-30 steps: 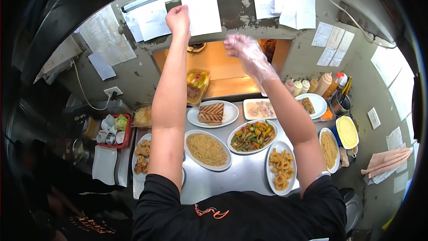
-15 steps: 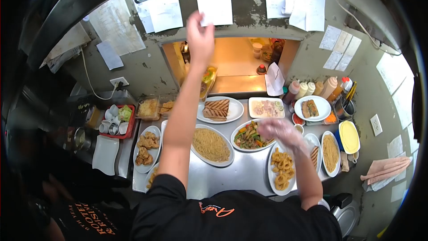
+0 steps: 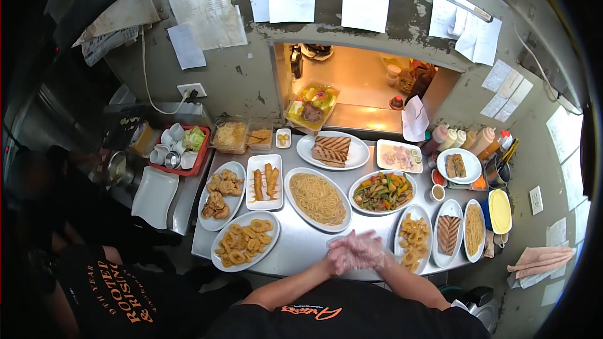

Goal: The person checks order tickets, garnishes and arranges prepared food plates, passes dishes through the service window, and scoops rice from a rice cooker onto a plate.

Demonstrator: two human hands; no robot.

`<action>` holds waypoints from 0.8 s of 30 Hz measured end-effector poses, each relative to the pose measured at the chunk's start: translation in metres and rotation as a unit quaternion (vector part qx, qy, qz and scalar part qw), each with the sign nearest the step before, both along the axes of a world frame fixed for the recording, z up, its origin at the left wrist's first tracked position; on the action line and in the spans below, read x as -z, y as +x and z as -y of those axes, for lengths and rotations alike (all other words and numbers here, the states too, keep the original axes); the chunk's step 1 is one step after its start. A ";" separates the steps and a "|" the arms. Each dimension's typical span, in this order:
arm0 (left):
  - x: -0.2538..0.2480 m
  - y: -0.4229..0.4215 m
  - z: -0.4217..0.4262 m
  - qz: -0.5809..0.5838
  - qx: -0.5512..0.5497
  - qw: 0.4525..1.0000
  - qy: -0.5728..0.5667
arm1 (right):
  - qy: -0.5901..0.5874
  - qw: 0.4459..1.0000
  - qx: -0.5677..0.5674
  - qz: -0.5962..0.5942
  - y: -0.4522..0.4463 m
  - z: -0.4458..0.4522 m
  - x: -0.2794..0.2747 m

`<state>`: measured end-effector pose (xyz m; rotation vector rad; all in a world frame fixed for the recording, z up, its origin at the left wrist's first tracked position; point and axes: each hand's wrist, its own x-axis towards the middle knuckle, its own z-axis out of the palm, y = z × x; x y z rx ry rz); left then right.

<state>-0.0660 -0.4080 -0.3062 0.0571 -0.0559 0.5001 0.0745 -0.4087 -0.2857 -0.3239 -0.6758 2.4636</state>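
My left hand (image 3: 339,258) and my right hand (image 3: 369,251) meet above the front of the steel counter, fingers closed against each other. A thin clear glove shows on the right one; palms are hidden, and whatever may be between them cannot be made out. Just right of them lies an oval plate of fried rings (image 3: 414,242). Beyond are an oval plate of noodles (image 3: 318,199) and stir-fried vegetables with meat (image 3: 384,193). Another plate of fried rings (image 3: 245,240) sits to the left, below fried chicken pieces (image 3: 223,193) and fried rolls (image 3: 265,182).
Grilled sandwiches (image 3: 331,150) stand before the pass-through window (image 3: 358,112). Sauce bottles (image 3: 466,139) line the back right. A red basket (image 3: 182,171) with cups is at left. A co-worker in a black shirt (image 3: 119,295) stands close on my left.
My left hand has come down from the papers above the window to meet my right hand. The right hand has moved left and nearer to me. The view has shifted.
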 end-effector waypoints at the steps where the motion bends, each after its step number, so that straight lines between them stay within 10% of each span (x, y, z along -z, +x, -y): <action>1: -0.005 -0.014 -0.010 -0.051 -0.036 0.998 0.005 | 0.008 1.000 -0.010 0.003 0.001 -0.013 0.004; 3: 0.020 -0.029 -0.041 0.222 -0.023 0.975 0.015 | 0.037 0.999 -0.012 0.025 0.007 -0.036 0.000; 5: -0.020 -0.059 -0.053 0.104 -0.112 0.981 0.122 | 0.056 0.991 0.071 0.100 0.010 -0.045 -0.033; 6: -0.076 -0.085 -0.065 -0.154 -0.196 0.942 0.224 | 0.060 0.978 0.133 0.151 0.008 -0.045 -0.056; 15: -0.189 -0.164 -0.259 -0.225 -0.515 0.718 0.412 | -0.013 0.950 0.251 0.183 0.024 -0.014 -0.054; 16: -0.201 -0.153 -0.258 -0.215 -0.508 0.714 0.430 | 0.111 0.802 0.280 0.516 0.017 -0.007 -0.075; 18: -0.208 -0.125 -0.233 -0.294 -0.445 0.712 0.456 | 0.199 0.703 0.295 0.616 0.028 0.015 -0.089; 24: -0.076 -0.031 -0.119 -0.385 0.129 0.727 0.554 | -0.106 0.694 0.483 0.523 0.127 0.101 -0.101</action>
